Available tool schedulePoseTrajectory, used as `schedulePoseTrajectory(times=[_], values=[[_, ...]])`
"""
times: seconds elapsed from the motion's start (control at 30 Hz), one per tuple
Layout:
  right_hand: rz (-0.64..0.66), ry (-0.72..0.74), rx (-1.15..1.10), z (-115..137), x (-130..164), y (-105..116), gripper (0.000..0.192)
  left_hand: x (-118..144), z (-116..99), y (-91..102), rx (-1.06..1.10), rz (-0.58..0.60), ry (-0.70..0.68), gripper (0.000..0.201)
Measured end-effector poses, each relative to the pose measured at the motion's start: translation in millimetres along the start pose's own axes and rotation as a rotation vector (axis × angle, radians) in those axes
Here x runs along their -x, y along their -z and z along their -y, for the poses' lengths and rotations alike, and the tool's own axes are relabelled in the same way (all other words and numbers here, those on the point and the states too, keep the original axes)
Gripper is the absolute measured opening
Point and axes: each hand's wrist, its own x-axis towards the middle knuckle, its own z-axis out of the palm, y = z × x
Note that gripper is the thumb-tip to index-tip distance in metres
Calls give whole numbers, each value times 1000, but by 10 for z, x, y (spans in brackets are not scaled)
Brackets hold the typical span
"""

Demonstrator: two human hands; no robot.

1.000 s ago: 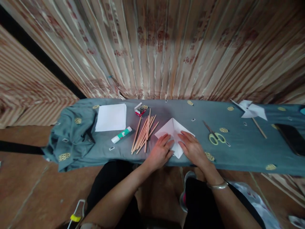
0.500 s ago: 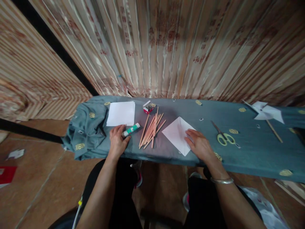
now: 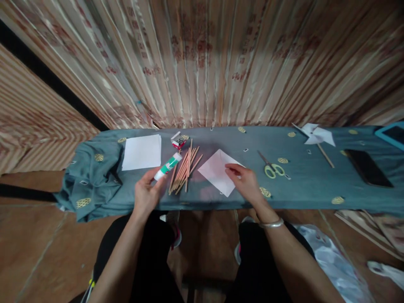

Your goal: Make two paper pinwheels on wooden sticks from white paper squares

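A green and white glue stick (image 3: 170, 165) is held in my left hand (image 3: 147, 191), between thumb and fingers. It tilts up to the right, raised above the cloth. My right hand (image 3: 244, 181) hovers over the right part of a square white sheet of paper (image 3: 217, 170) with crease lines, lying cornerwise. Its fingers are loosely bent, thumb a little apart, and nothing shows between them. Several thin wooden sticks (image 3: 187, 170) lie in a loose pile between the glue stick and the creased sheet. Behind the left hand rests a stack of white paper (image 3: 142, 152).
A small red and white box (image 3: 179, 141) stands open behind the sticks. Green-handled scissors (image 3: 273, 169) lie right of the sheet. Farther right are a white paper pinwheel (image 3: 317, 134) on a stick, a black phone (image 3: 368, 167) and a blue-edged device (image 3: 391, 134). Bunched cloth (image 3: 91, 168) covers the table's left end.
My left hand has picked up the glue stick from the table and tilted it upward. My right hand has lifted off the creased paper. The view has turned to the right.
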Motion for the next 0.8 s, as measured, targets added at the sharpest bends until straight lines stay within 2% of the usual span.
schedulePoseTrajectory(times=[0.07,0.13,0.2,0.23,0.3,0.37,0.43,0.5,0.57,0.67,0.8], values=[[147,-93,-339,130,70,-31,37,108,-270,-260,182,196,1,40],[223,-187,-584,227,136,-55,45,213,-510,-561,253,435,-13,34],[202,-266,-728,267,173,-50,42,282,-667,-850,270,632,-19,32],[169,-301,-764,263,175,-31,38,297,-708,-975,276,671,-23,34],[79,-363,-782,215,143,48,31,279,-724,-1164,298,706,-20,37],[-36,-415,-780,133,71,170,30,208,-679,-1263,254,725,-35,36],[-169,-454,-800,43,-22,299,31,105,-607,-1285,140,721,-99,33],[-265,-489,-835,-37,-115,385,29,6,-530,-1265,21,661,-208,29],[-281,-518,-864,-98,-193,397,28,-60,-455,-1247,-41,614,-289,28],[-220,-546,-867,-144,-272,297,30,-74,-355,-1263,-81,608,-393,38],[-178,-544,-748,-146,-315,129,34,-25,-309,-1317,-138,611,-499,48]])
